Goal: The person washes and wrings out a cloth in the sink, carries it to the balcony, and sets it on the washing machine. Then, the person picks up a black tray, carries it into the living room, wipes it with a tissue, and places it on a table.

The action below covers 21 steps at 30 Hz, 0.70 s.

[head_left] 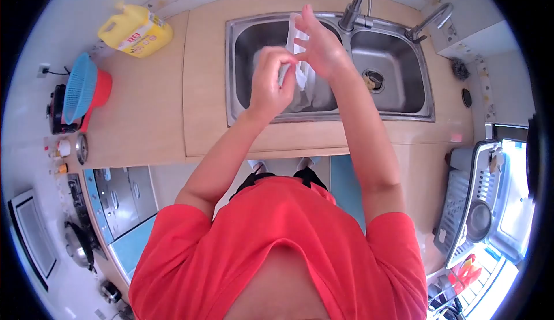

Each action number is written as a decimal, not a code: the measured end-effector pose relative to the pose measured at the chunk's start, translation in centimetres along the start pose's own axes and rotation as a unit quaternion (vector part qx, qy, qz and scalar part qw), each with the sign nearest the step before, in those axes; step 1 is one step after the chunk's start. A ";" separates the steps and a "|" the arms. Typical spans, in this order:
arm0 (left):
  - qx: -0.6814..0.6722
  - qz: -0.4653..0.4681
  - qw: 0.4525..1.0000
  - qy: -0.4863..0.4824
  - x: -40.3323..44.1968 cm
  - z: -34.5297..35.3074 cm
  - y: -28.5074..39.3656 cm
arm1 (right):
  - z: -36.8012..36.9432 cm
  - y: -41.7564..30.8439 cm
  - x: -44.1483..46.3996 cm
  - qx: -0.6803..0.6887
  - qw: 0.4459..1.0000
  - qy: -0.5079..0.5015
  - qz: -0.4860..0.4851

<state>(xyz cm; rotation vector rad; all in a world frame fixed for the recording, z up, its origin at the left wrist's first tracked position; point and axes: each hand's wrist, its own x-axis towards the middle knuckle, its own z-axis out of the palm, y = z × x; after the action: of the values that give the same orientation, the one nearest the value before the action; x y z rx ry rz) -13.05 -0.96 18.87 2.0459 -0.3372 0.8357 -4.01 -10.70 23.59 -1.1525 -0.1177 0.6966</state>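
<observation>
A thin, white, limp piece (301,77), either cloth or plastic film, hangs over the left sink basin (243,89). My left hand (270,83) is closed, its fingers and thumb curled round an edge of it. Just to the right and a little higher is my right hand (323,46), its fingers stretched out and apart. Part of the white piece shows behind those fingers. More pale, translucent material (314,98) lies lower in the basin, partly hidden by my hands.
A tall tap (351,17) rises behind the two basins. The right basin (392,49) has a strainer (374,80) with yellowish scraps. Leftward stand a yellow jug (138,31), a blue basket (81,89) and a red basin (102,89). A grey dish rack (456,204) is at right.
</observation>
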 end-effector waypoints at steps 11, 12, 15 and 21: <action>0.498 0.126 0.815 -0.268 1.1 4.8 -6.5 | 7.2 -6.7 -5.3 -0.015 0.992 0.006 -0.123; 0.574 0.119 0.754 -0.296 1.6 4.7 -6.1 | 6.9 -7.2 -5.1 -0.023 0.991 0.009 -0.135; 0.586 0.177 0.733 -0.298 2.4 3.6 -4.6 | 5.7 -8.7 -3.9 -0.046 0.985 0.033 -0.162; 0.457 0.144 0.798 -0.367 4.5 -2.2 -3.5 | 3.9 -9.5 -2.5 -0.084 0.977 0.085 -0.176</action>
<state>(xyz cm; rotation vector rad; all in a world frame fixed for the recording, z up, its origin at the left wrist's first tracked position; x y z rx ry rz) -8.81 3.18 20.55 3.2815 -0.7982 0.3117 -3.42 -11.16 34.11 -1.3067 -0.2333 0.2769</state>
